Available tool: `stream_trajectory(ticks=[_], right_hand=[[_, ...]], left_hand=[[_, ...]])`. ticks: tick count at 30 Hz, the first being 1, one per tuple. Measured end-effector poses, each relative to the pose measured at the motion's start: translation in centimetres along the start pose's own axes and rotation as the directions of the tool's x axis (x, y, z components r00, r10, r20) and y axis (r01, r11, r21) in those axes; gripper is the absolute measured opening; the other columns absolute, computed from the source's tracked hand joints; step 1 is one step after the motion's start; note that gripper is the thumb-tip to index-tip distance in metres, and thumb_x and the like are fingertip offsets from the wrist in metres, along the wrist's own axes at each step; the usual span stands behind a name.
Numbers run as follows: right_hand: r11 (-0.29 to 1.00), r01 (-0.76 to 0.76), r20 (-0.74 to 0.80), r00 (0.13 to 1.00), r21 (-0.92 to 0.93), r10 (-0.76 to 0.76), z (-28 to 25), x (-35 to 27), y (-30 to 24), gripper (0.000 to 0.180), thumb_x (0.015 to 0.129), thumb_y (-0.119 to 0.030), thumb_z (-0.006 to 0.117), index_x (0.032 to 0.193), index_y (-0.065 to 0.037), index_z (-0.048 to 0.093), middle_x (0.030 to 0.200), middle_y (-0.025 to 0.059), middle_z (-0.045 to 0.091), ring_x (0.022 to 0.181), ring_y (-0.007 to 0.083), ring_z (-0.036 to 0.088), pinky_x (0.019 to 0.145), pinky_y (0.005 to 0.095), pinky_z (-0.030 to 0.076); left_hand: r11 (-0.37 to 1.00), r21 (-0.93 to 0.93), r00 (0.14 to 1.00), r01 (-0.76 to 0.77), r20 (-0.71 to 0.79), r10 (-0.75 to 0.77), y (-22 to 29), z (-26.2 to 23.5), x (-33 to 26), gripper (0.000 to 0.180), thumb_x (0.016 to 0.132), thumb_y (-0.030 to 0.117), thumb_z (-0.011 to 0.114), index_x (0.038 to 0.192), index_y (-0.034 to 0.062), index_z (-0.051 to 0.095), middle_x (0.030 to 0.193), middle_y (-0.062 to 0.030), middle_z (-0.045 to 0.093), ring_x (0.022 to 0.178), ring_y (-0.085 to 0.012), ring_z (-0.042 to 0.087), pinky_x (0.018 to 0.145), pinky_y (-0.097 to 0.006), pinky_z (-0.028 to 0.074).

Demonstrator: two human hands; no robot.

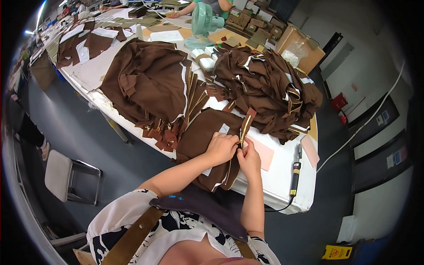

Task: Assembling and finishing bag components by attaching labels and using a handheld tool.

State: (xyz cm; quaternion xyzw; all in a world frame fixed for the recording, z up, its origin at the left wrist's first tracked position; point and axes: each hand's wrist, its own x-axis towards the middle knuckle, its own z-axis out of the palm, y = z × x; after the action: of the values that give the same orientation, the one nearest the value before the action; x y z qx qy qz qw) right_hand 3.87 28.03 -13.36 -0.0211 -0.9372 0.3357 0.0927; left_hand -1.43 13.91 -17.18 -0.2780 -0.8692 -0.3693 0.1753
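A brown fabric piece (198,132) lies at the table's near edge, with a gold-toothed zipper (244,126) along its right side. My left hand (222,148) rests on the cloth, its fingers closed at the zipper. Close beside it, my right hand (250,158) pinches the same zipper from the right. The fingertips nearly meet, and whatever small part may be between them is hidden. Above my left hand, a small white paper (224,128) shows on the cloth. A pink card (266,157) lies just right of my right hand.
Stacked brown zippered pieces (145,79) stand at left; a loose brown heap (269,88) lies at right. A black corded pen-shaped tool (295,179) is near the right edge. Beyond are a green fan (204,20) and a person's arm (183,11). A folding chair (59,174) stands left.
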Motion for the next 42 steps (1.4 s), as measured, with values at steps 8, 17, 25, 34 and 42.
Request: stream_trajectory(ticks=[8, 17, 25, 34, 42], right_hand=[[0.903, 0.028, -0.017, 0.999, -0.429, -0.039, 1.1, 1.2, 1.1, 0.029, 0.101, -0.020, 0.046, 0.120, -0.005, 0.062, 0.094, 0.0238, 0.070, 0.087, 0.0443, 0.066, 0.074, 0.0504, 0.051], [0.971, 0.155, 0.112, 0.984, -0.181, -0.137, -0.3, -0.6, 2.8, 0.032, 0.103, -0.016, 0.047, 0.117, 0.009, 0.059, 0.095, 0.0271, 0.066, 0.084, 0.0368, 0.062, 0.078, 0.0424, 0.049], [0.925, 0.134, -0.125, 0.974, -0.355, -0.189, 0.7, 2.7, 1.5, 0.063, 0.095, -0.029, 0.069, 0.141, 0.003, 0.041, 0.110, 0.0208, 0.060, 0.092, 0.0304, 0.061, 0.079, 0.0384, 0.050], [0.789, 0.052, -0.119, 0.980, -0.612, -0.157, 1.6, 4.4, -0.8, 0.038, 0.101, -0.026, 0.048, 0.116, 0.004, 0.065, 0.109, 0.0279, 0.068, 0.097, 0.0468, 0.064, 0.080, 0.0486, 0.050], [0.742, 0.082, -0.080, 0.980, -0.665, -0.180, -0.7, 1.9, 4.8, 0.035, 0.103, -0.022, 0.045, 0.115, 0.005, 0.064, 0.108, 0.0268, 0.068, 0.096, 0.0472, 0.063, 0.078, 0.0498, 0.050]], left_hand=[[0.999, 0.007, 0.999, 0.036, 0.010, -0.036, -0.2, 1.0, 0.4, 0.006, 0.085, 0.018, 0.062, 0.081, 0.0128, 0.063, 0.078, -0.0058, 0.068, 0.081, -0.0259, 0.066, 0.082, -0.042, 0.041], [0.857, -0.462, 0.931, 0.227, -0.155, -0.330, -1.7, 0.8, 0.7, 0.013, 0.086, 0.011, 0.058, 0.095, 0.0025, 0.055, 0.079, -0.0190, 0.068, 0.076, -0.0396, 0.067, 0.069, -0.052, 0.049], [0.900, -0.394, 0.956, 0.186, -0.139, -0.258, -0.1, 1.5, 0.5, 0.024, 0.081, 0.023, 0.063, 0.098, 0.0060, 0.060, 0.074, -0.0139, 0.069, 0.075, -0.0340, 0.069, 0.075, -0.047, 0.047], [0.859, -0.472, 0.935, 0.198, -0.172, -0.310, -0.4, 1.7, 1.3, 0.019, 0.088, 0.028, 0.060, 0.093, 0.0100, 0.066, 0.070, -0.0114, 0.068, 0.071, -0.0324, 0.068, 0.071, -0.047, 0.045], [0.732, -0.656, 0.831, 0.184, -0.293, -0.472, -0.3, 1.0, 1.8, 0.022, 0.093, 0.025, 0.060, 0.088, 0.0044, 0.058, 0.071, -0.0183, 0.066, 0.071, -0.0405, 0.066, 0.064, -0.052, 0.049]])
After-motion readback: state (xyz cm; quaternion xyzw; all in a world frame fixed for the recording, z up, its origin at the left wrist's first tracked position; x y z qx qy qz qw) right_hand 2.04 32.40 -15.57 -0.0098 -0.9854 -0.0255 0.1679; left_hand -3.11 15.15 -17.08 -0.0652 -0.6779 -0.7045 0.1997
